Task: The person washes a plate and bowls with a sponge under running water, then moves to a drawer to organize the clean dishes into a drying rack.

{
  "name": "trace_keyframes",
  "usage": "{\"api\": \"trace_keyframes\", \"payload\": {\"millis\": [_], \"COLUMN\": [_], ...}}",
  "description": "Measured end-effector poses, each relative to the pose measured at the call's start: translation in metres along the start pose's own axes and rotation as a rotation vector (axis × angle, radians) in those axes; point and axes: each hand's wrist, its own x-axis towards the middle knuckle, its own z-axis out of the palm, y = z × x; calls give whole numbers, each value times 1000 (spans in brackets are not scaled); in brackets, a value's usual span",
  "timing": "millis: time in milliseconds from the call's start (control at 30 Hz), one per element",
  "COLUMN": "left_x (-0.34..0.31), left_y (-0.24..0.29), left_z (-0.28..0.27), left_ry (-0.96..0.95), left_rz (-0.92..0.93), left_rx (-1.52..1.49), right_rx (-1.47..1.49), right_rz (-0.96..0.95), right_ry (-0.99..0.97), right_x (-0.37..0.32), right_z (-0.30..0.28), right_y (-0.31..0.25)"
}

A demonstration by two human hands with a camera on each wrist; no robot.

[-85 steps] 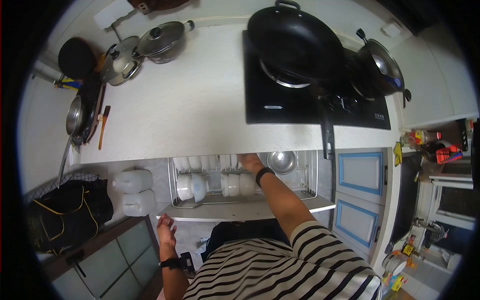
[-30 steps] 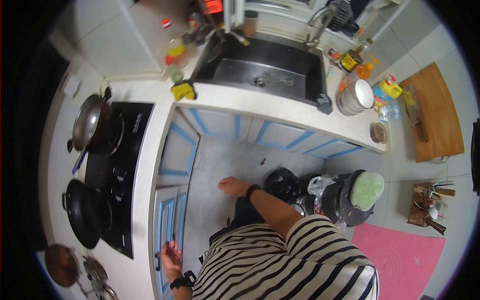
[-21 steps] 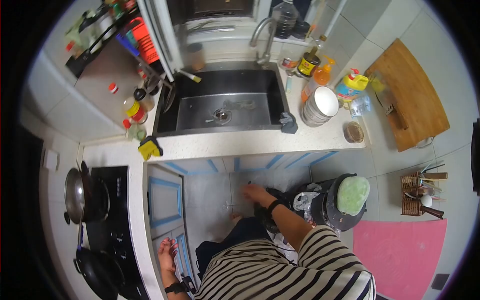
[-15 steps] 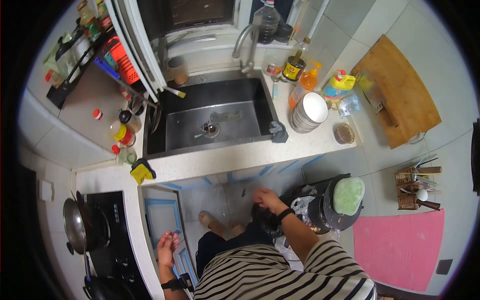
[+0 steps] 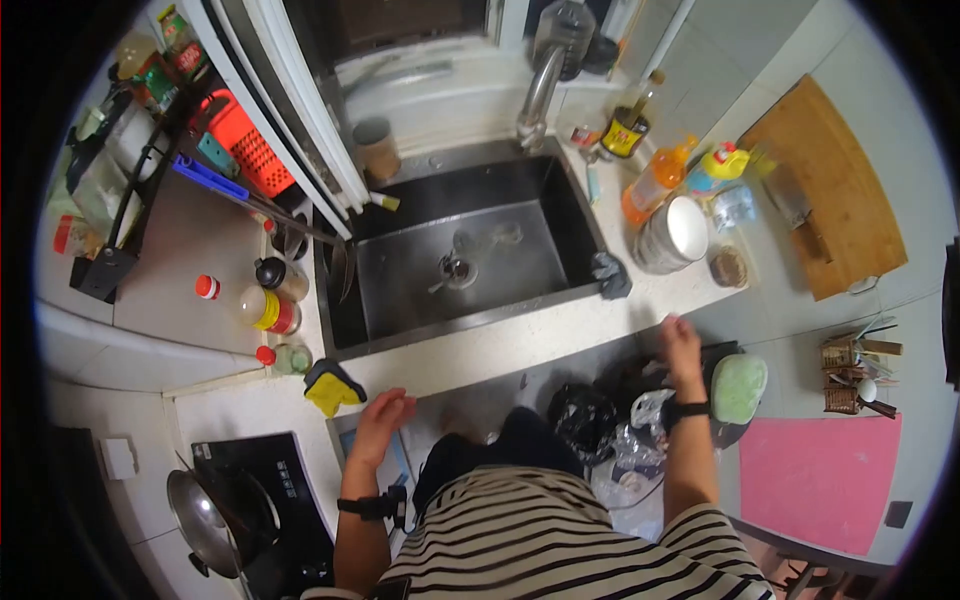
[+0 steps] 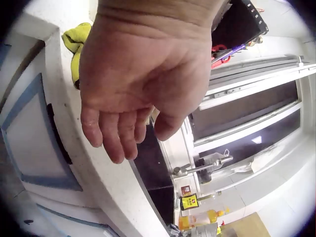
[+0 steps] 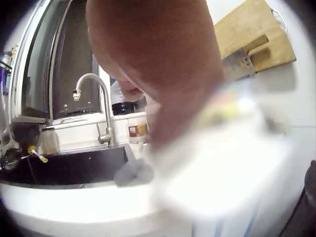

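Note:
My left hand point(image 5: 382, 425) hangs above the counter's front edge, right of a yellow and black cloth point(image 5: 332, 388); in the left wrist view its palm point(image 6: 148, 74) shows, fingers loosely bent and holding nothing. My right hand point(image 5: 683, 352) is raised just in front of the counter, below a stack of white bowls point(image 5: 672, 236) and a lidded jar point(image 5: 728, 266), touching neither. In the right wrist view the right hand point(image 7: 163, 59) is blurred, with a bright white shape beside it that I cannot make out.
A dark sink point(image 5: 470, 260) with a tap point(image 5: 538, 100) lies ahead. Sauce and soap bottles point(image 5: 655, 182) stand to its right, other bottles point(image 5: 272, 310) to its left. A grey cloth point(image 5: 610, 275) lies on the sink's right corner. Black bags point(image 5: 583, 420) are on the floor.
The view has turned from the stove and the pulled-out dish rack to the sink. My right hand has left the rack and moved right, up to the counter edge by the bowls. My left hand has risen.

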Motion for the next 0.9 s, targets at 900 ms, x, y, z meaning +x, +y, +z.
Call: {"api": "trace_keyframes", "payload": {"millis": [900], "left_x": [-29], "left_y": [0], "left_z": [34], "left_ry": [536], "left_rz": [-53], "left_rx": [-110], "right_rx": [-797], "right_rz": [-234], "right_ry": [-84], "right_x": [225], "right_z": [-72], "right_y": [-120]}}
